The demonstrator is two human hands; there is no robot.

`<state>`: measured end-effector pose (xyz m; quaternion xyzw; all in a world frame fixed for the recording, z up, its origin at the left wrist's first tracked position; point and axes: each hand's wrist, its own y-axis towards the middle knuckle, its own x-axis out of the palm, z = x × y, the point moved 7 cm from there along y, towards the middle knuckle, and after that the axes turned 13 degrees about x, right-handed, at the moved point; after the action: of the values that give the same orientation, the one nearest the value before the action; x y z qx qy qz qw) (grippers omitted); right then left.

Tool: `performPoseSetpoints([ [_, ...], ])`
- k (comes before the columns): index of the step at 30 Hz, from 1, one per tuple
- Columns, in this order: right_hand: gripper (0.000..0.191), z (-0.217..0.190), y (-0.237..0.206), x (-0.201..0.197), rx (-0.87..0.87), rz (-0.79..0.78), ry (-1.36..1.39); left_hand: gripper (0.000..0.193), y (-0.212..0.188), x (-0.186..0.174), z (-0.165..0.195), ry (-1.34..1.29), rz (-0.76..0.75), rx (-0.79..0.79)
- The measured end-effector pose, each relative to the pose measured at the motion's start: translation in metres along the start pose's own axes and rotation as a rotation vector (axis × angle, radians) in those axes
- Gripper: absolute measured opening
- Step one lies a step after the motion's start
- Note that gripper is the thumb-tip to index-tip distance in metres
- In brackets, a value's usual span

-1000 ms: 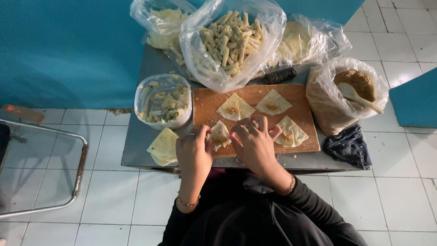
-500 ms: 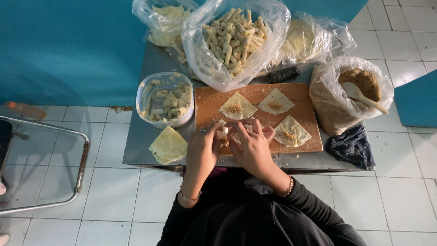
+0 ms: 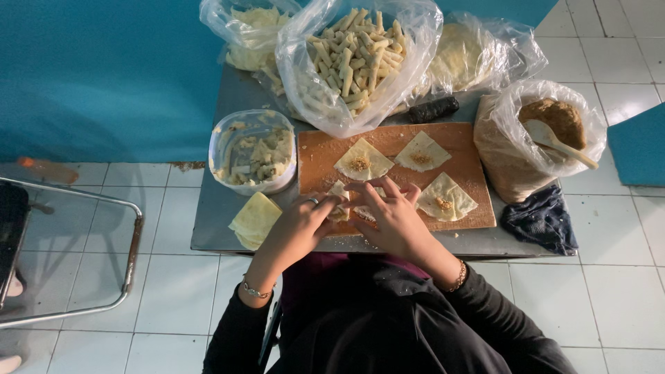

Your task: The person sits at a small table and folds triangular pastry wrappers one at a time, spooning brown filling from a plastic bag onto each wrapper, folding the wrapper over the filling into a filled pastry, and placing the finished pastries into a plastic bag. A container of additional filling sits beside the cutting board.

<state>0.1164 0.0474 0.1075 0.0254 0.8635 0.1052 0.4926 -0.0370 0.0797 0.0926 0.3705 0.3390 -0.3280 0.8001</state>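
Observation:
On a wooden cutting board (image 3: 471, 218) lie three square pastry wrappers, each with brown filling in the middle: one at top left (image 3: 362, 160), one at top centre (image 3: 422, 152), one at right (image 3: 445, 197). A fourth wrapper (image 3: 341, 206) sits at the board's near left, mostly hidden under my fingers. My left hand (image 3: 298, 228) and my right hand (image 3: 388, 216) both press and fold it from either side.
A stack of plain wrappers (image 3: 255, 219) lies left of the board. A plastic tub of paste (image 3: 253, 149) stands beside it. Behind are bags of rolled pastries (image 3: 353, 52) and wrappers (image 3: 464, 55). A bag of brown filling with a spoon (image 3: 554, 135) and a dark cloth (image 3: 540, 218) are at right.
Both hands have stayed on the near-left wrapper, shifting slightly as they fold it. The camera view has moved a little.

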Motion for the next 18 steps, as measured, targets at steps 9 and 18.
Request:
performPoseSetpoints([
  [9,0.047,0.003,-0.004,0.007,-0.066,0.083,-0.060,0.052,-0.003,0.002,-0.005,0.108,0.130,0.090],
  [18,0.027,0.002,-0.004,0.008,-0.082,0.154,0.032,0.015,0.004,-0.003,-0.011,-0.035,0.237,0.059],
])
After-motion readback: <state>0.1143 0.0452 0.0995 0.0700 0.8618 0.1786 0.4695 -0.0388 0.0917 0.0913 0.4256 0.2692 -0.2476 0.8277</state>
